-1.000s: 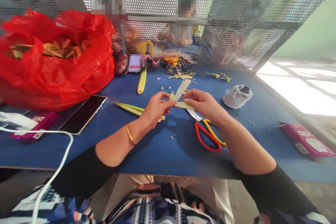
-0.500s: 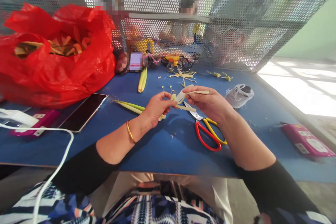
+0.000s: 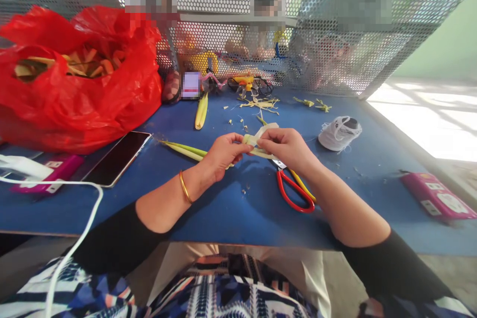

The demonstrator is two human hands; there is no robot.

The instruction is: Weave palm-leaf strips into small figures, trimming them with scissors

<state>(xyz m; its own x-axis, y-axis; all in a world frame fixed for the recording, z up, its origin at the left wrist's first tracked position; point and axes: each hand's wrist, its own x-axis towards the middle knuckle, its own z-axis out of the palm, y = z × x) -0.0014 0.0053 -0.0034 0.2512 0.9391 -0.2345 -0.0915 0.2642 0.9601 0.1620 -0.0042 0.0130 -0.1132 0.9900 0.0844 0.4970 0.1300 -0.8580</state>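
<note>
Near the middle of the frame, a pale leaf strip (image 3: 266,153) is held just above the blue tabletop (image 3: 208,223). Its folded left end is pinched between thumb and fingers of the left hand (image 3: 224,152), seemingly so that the fold is kept from springing open. A loose part is pinched by the right hand (image 3: 286,144), probably so that the bend can be guided. The long axis of the lower length is set roughly left to right, its free end pointed right and slightly downward; a whitish end is aimed toward the upper right. Scissors (image 3: 280,179) are laid beneath the right hand, presumably for easy reach, with handles directed lower right. A thread spool (image 3: 336,135) is stood at centre right.
</note>
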